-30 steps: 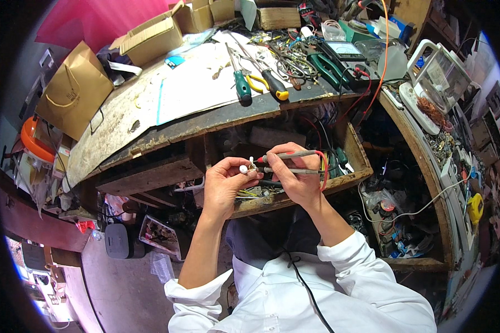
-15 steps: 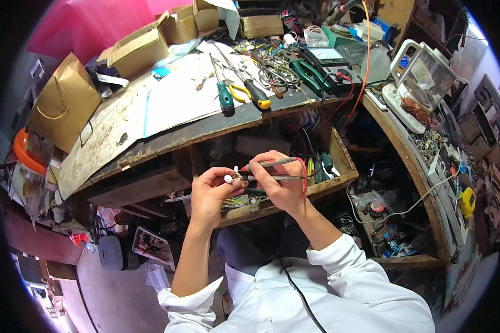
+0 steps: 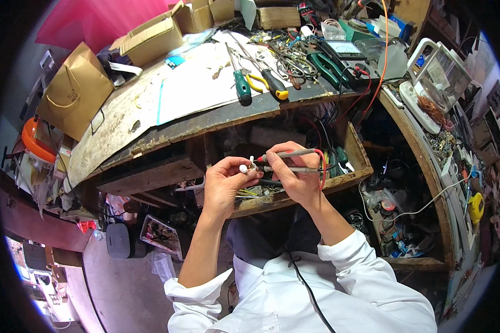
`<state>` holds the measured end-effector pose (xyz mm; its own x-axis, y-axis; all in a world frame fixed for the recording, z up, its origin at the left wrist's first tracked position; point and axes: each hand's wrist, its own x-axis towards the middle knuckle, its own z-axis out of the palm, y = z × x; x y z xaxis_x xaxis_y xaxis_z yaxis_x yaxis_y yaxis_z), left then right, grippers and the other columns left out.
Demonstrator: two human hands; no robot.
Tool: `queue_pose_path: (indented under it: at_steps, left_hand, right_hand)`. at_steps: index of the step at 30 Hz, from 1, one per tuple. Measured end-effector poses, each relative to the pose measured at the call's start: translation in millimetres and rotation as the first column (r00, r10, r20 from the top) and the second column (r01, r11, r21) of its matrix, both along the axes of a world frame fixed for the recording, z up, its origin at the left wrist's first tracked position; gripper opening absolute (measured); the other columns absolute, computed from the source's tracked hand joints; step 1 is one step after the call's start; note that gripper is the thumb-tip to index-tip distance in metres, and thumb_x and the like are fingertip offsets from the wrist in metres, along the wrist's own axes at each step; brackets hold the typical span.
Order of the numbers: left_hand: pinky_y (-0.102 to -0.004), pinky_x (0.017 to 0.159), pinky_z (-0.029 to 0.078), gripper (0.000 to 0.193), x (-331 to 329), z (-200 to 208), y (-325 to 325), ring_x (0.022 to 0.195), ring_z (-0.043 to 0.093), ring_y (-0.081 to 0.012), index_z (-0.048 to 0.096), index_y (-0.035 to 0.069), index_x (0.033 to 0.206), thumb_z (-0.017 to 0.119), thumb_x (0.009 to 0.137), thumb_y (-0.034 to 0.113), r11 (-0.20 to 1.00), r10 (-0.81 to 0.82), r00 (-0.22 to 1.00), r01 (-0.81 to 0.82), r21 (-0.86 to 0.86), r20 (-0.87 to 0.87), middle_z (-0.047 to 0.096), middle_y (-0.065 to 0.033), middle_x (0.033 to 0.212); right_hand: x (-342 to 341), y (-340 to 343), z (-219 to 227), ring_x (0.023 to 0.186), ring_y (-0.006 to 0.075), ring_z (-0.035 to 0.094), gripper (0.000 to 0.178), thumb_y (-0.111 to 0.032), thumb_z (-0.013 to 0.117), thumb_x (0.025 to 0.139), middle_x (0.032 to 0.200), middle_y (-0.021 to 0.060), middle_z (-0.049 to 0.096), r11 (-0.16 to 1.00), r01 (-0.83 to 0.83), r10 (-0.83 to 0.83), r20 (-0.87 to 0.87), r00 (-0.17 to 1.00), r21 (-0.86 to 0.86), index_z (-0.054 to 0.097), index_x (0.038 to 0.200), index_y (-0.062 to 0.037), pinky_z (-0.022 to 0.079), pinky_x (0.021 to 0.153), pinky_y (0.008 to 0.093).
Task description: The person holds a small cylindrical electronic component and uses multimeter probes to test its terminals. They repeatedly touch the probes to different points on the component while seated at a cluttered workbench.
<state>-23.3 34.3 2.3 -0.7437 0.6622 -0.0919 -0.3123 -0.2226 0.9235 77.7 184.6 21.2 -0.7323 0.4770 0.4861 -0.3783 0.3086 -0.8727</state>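
My left hand pinches a small white part with a rounded end and a bit of metal beside it; its exact kind is too small to tell. In my right hand are two test probes, held side by side like chopsticks, with a red lead looping from one. Their tips point left at the small part, and whether they touch it is hard to make out. Both hands are over an open wooden drawer. A multimeter with a dial window lies on the bench at the back right.
On the bench, a green screwdriver, yellow-handled pliers, a black-and-yellow screwdriver and green-handled pliers lie near white paper. A paper bag stands left. An orange cable hangs at right.
The view has shifted, so the bench and hands appear a little further right. Both hands keep their grip on the small part and the probes.
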Motion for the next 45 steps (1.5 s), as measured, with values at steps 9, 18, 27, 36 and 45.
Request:
queue_pose_path:
  at_steps: [9,18,27,36,45]
  left_hand:
    - [-0.0301,0.078,0.063,0.018,-0.8,0.0,0.1,0.088,0.074,-0.0226,0.065,-0.004,0.104,0.07,0.087,-0.007,1.0,-0.008,1.0,0.008,0.008,0.007,0.071,-0.0126,0.095]
    - [-0.0294,0.076,0.064,0.018,-0.6,1.1,0.3,0.087,0.074,-0.0222,0.065,-0.004,0.103,0.07,0.086,-0.007,1.0,-0.001,1.0,0.001,-0.001,0.013,0.07,-0.0113,0.093]
    - [-0.0295,0.075,0.064,0.018,0.9,4.0,0.8,0.086,0.074,-0.0223,0.065,-0.004,0.103,0.07,0.086,-0.006,1.0,0.002,1.0,-0.002,0.004,0.023,0.07,-0.011,0.092]
    - [-0.0297,0.076,0.064,0.017,0.4,2.6,0.5,0.086,0.074,-0.022,0.065,-0.004,0.103,0.071,0.087,-0.005,1.0,0.0,1.0,0.0,0.01,0.025,0.07,-0.0109,0.093]
    - [-0.0297,0.076,0.064,0.018,0.3,1.7,0.4,0.086,0.074,-0.0217,0.065,-0.004,0.103,0.071,0.087,-0.005,1.0,0.0,1.0,0.0,0.018,0.03,0.07,-0.0109,0.093]
  right_hand:
    - [-0.2,1.0,-1.5,0.06,0.0098,0.064,0.007,-0.006,0.068,0.093,0.081,0.007,0.069,1.0,-0.006,0.006,-0.007,1.0,-0.003,0.068,0.094,0.0013,0.049,0.051,0.0247]
    - [0.9,-0.4,0.7,0.063,0.0101,0.066,0.007,-0.005,0.067,0.093,0.082,0.0074,0.07,1.0,-0.012,0.012,-0.014,1.0,-0.014,0.068,0.095,0.0018,0.051,0.052,0.0238]
    - [0.8,0.2,-0.2,0.064,0.0106,0.066,0.007,-0.005,0.068,0.092,0.084,0.0086,0.07,0.999,0.024,-0.023,-0.014,1.0,0.043,0.069,0.093,0.002,0.051,0.053,0.0244]
    - [2.5,-0.8,2.3,0.067,0.0115,0.067,0.008,-0.005,0.068,0.092,0.086,0.0097,0.07,0.998,0.019,-0.018,-0.01,1.0,0.062,0.069,0.093,0.0033,0.052,0.055,0.0252]
    - [0.6,0.8,0.8,0.068,0.0113,0.068,0.007,-0.004,0.068,0.092,0.086,0.0095,0.069,0.994,0.032,-0.028,-0.037,0.999,0.109,0.069,0.093,0.0034,0.053,0.057,0.0246]
